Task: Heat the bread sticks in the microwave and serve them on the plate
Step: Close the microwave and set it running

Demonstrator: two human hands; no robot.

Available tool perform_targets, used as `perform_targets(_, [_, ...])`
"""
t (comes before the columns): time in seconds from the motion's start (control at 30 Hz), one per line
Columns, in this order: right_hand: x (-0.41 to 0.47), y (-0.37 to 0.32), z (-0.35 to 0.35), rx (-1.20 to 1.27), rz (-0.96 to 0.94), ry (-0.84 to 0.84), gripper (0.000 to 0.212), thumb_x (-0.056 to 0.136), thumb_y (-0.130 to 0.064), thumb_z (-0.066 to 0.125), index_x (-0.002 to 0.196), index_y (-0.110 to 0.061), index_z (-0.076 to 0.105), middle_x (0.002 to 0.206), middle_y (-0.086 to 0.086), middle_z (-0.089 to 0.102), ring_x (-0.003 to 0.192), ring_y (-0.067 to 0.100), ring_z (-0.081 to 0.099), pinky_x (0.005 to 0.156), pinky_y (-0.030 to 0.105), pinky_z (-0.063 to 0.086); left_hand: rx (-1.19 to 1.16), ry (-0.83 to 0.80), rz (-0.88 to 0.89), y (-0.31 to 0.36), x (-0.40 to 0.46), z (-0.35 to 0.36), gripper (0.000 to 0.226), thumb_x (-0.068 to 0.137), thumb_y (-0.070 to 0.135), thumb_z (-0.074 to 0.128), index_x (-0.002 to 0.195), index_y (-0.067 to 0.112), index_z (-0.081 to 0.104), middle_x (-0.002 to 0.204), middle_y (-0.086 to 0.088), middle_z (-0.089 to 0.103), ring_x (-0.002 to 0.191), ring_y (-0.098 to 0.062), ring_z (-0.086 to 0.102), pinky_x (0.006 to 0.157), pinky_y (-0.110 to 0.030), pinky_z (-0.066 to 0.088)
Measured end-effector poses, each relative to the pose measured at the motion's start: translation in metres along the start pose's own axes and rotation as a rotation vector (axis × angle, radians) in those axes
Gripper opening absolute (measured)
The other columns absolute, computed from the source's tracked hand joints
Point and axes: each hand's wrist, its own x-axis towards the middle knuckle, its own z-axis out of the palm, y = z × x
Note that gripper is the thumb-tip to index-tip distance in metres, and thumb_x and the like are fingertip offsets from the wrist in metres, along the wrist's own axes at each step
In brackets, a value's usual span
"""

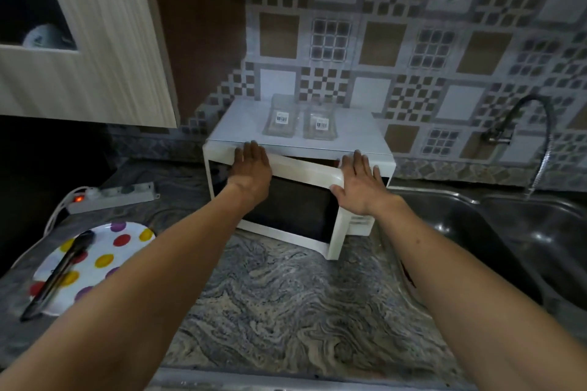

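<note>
I see white microwave [298,149] at back of counter [286,301], dark-windowed door [295,200] ajar. Left hand [251,168] flat, fingers together, on door top; right hand [359,184] spread against door's free edge. Spotted plate [104,263] at left.

Your microwave [298,174] interior stays hidden behind its half-open door [295,209]. Your tongs [58,273] blur; sink [521,238] cropped right.

The white microwave [298,149] stands on the marbled bench [286,301] against the tiled wall, its dark-windowed door [295,209] ajar, swung partway out on its left hinge. Left of it lies a white polka-dot plate [104,260], flat near the bench edge.
</note>
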Motion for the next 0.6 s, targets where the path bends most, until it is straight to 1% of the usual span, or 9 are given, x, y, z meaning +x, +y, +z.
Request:
perform_targets(0.03, [0.007,0.005,-0.001,0.008,-0.01,-0.006,0.08,0.103,-0.046,0.037,0.158,-0.012,-0.009,0.163,0.016,-0.02,0.152,0.03,-0.018,0.123,0.05,-0.006,-0.007,0.128,0.024,0.007,-0.002,0.005,0.077,0.089,0.023,0.059,0.147,-0.01,0.02,0.152,-0.031,0.024,0.141,-0.044,0.026,0.117,-0.05,0.022])
perform_targets(0.1, [0.018,0.011,-0.003,0.025,-0.024,0.001,0.077,0.102,-0.046,0.04,0.159,-0.014,-0.002,0.164,0.016,-0.017,0.152,0.031,-0.016,0.123,0.051,-0.005,-0.01,0.352,0.103,0.021,-0.007,0.011,0.06,0.068,0.017,0.073,0.12,-0.007,0.054,0.117,-0.026,0.057,0.107,-0.041,0.056,0.092,-0.047,0.047])
perform_targets(0.13, [0.023,0.014,-0.004,0.027,-0.031,0.002,0.077,0.101,-0.046,0.04,0.159,-0.015,0.0,0.164,0.016,-0.016,0.152,0.03,-0.016,0.123,0.051,-0.004,-0.048,0.436,0.13,0.03,-0.009,0.013,0.051,0.061,0.016,0.075,0.106,-0.003,0.06,0.101,-0.021,0.06,0.091,-0.037,0.059,0.078,-0.042,0.05])
perform_targets(0.17, [0.028,0.017,-0.005,0.02,-0.039,-0.008,0.077,0.101,-0.046,0.04,0.159,-0.015,-0.001,0.164,0.016,-0.016,0.152,0.03,-0.016,0.123,0.051,-0.005,-0.097,0.465,0.132,0.042,-0.009,0.015,0.044,0.062,0.018,0.074,0.1,0.001,0.06,0.094,-0.017,0.06,0.084,-0.034,0.059,0.072,-0.039,0.05])
perform_targets(0.23, [0.037,0.021,-0.006,-0.012,-0.053,-0.014,0.079,0.101,-0.047,0.038,0.159,-0.014,-0.004,0.164,0.016,-0.016,0.152,0.03,-0.017,0.122,0.051,-0.007,-0.202,0.383,0.112,0.062,-0.009,0.015,0.035,0.076,0.024,0.065,0.105,0.005,0.057,0.099,-0.014,0.061,0.09,-0.032,0.06,0.074,-0.037,0.048])
perform_targets(0.3, [0.044,0.024,-0.007,-0.046,-0.071,-0.018,0.079,0.102,-0.048,0.037,0.159,-0.015,-0.005,0.165,0.014,-0.016,0.152,0.029,-0.016,0.122,0.051,-0.008,-0.386,0.221,0.126,0.085,-0.003,0.016,0.031,0.089,0.031,0.057,0.109,0.007,0.056,0.106,-0.012,0.062,0.096,-0.032,0.06,0.075,-0.036,0.047])
perform_targets(0.43, [0.052,0.031,-0.009,-0.076,-0.108,-0.043,0.08,0.102,-0.05,0.035,0.159,-0.014,-0.009,0.165,0.013,-0.017,0.152,0.027,-0.015,0.122,0.05,-0.007,-0.754,-0.102,0.218,0.126,0.01,0.028,0.034,0.091,0.037,0.064,0.101,0.005,0.062,0.093,-0.013,0.067,0.088,-0.031,0.064,0.072,-0.034,0.051])
perform_targets(0.53, [0.058,0.035,-0.009,-0.075,-0.135,-0.046,0.082,0.102,-0.051,0.035,0.159,-0.014,-0.01,0.165,0.012,-0.017,0.152,0.027,-0.015,0.122,0.049,-0.008,-0.966,-0.171,0.181,0.153,0.021,0.037,0.033,0.09,0.034,0.067,0.096,0.002,0.064,0.076,-0.009,0.065,0.079,-0.03,0.065,0.075,-0.043,0.056])
perform_targets(0.6, [0.061,0.038,-0.009,-0.068,-0.151,-0.043,0.083,0.101,-0.051,0.037,0.159,-0.014,-0.01,0.165,0.012,-0.017,0.152,0.026,-0.015,0.123,0.047,-0.007,-1.0,-0.165,0.164,0.167,0.027,0.04,0.033,0.092,0.032,0.065,0.106,0.002,0.065,0.086,-0.014,0.068,0.082,-0.031,0.065,0.074,-0.039,0.055])
